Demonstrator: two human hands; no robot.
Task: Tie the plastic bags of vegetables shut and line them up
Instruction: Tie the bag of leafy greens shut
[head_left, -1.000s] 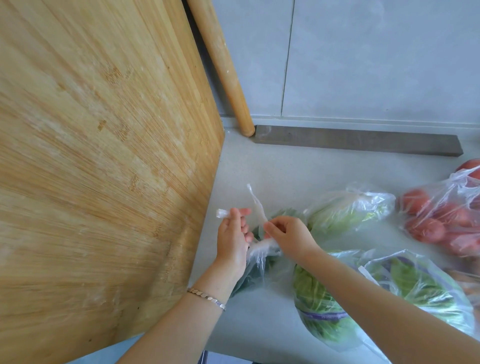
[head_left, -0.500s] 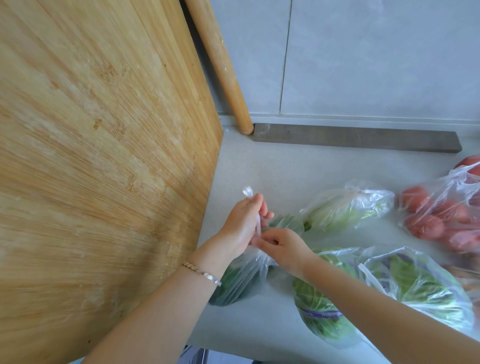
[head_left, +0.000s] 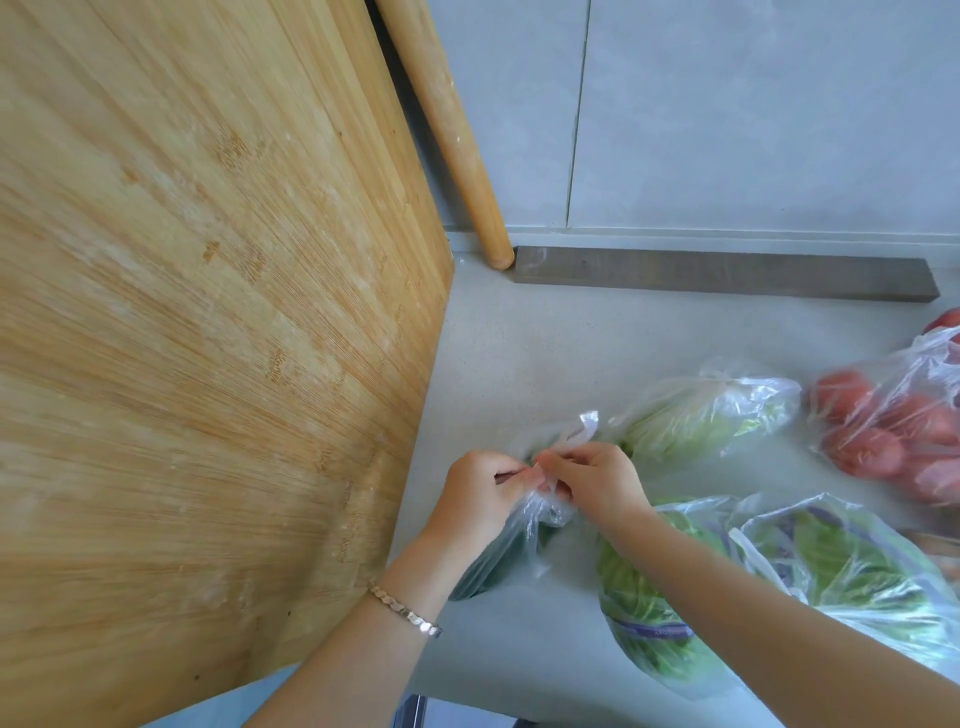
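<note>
Head view. Left hand (head_left: 475, 493) and right hand (head_left: 597, 480) close together above the bench (head_left: 519, 338), fingers of both curled and pinching the twisted ears (head_left: 582, 428) of the bag (head_left: 530, 530). Knot judged half-made, not yet drawn tight. Bag position: just right of the upright board (head_left: 208, 312), mouth end lifted between the hands, body resting on the bench below the left wrist. Likely faults from here, as judged:

- Tearing of the thin film under a hard pull.
- Slipping of one ear out of the pinch, letting the loop fall open.
- Catching of a leaf or a fold in the knot, leaving a gap.
- Dragging of the body against the board, or onto the lettuce bag (head_left: 649, 613) lying under the right forearm, while tightening.

Contents of the bag: dark green vegetables, kind not readable through the film. Lettuce bag: leafy green head with a purple band, mouth hidden by the forearm. Green bag (head_left: 852, 571), touching the lettuce bag on its right: broad green leaves, a loose ear showing at its near-left edge, apparently untied. Cabbage bag (head_left: 711, 415), just beyond the hands: pale leaves, tied or not cannot be told. Tomato bag (head_left: 893, 431), at the right edge and partly out of frame: red tomatoes. No row formed yet, bags lying at mixed angles. Rolling pin (head_left: 447, 130) leaning on the wall behind the board, with a grey strip (head_left: 722, 278) along the wall foot.
</note>
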